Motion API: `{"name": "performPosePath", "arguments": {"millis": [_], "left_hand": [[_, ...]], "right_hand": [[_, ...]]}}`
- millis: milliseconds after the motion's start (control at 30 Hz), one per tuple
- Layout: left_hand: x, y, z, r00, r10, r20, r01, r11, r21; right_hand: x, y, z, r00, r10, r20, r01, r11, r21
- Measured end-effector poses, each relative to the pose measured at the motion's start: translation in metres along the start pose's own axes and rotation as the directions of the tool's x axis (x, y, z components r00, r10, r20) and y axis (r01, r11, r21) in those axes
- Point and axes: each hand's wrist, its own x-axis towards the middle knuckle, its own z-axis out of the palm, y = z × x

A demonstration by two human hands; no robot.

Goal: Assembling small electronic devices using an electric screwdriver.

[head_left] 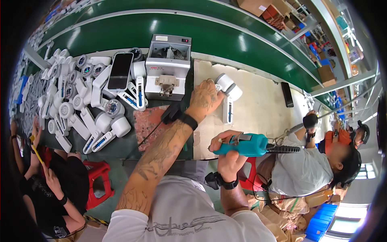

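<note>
Over the tabletop's (260, 115) front edge, my right hand (230, 155) wraps a teal driver (252, 145). Farther in, toward the far edge, my left hand (205, 99) has its fingers closed on a white round head (225, 80) beside a white handle (228, 113); whether those 2 join, I can't tell. A loose hold could let the head roll and the driver skid. At the far edge stands a silver machine (166, 64).

On the dark bench (121, 150), a heap of white plastic round-headed housings (66, 109) lies at left, bearing a black rectangular phone (120, 71). A grey boxy metal machine (168, 67) stands right of the heap, behind a worn red flat board (148, 124). Farther right, a cream flat sheet (262, 111) carries a single white plastic housing (230, 95); right of that lies a slim black phone (287, 94). A long green belt (225, 36) runs behind.
</note>
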Motion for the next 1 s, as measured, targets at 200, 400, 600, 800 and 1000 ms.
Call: {"name": "performPosePath", "arguments": {"millis": [200,400,600,800,1000], "left_hand": [[-0.066,0.014,-0.078,0.972,0.104,-0.210,-0.154,0.959,-0.237],[-0.125,-0.017,-0.143,0.984,0.166,-0.063,-0.170,0.984,-0.059],[-0.145,-0.052,-0.158,0.991,0.132,-0.001,-0.132,0.991,-0.038],[-0.134,-0.066,-0.161,0.985,0.159,0.070,-0.153,0.985,-0.084],[-0.136,-0.070,-0.157,0.959,0.276,-0.064,-0.281,0.956,-0.089]], "right_hand": [[0.029,0.022,0.004,0.998,-0.067,-0.002,0.065,0.978,-0.199],[0.035,0.018,0.029,1.000,0.008,0.028,-0.007,0.999,-0.039],[0.061,0.014,0.066,0.987,-0.089,0.137,0.059,0.976,0.211],[0.114,0.033,0.114,0.964,-0.142,0.225,0.111,0.983,0.145],[0.142,0.060,0.140,0.950,-0.205,0.236,0.212,0.977,-0.007]]}}
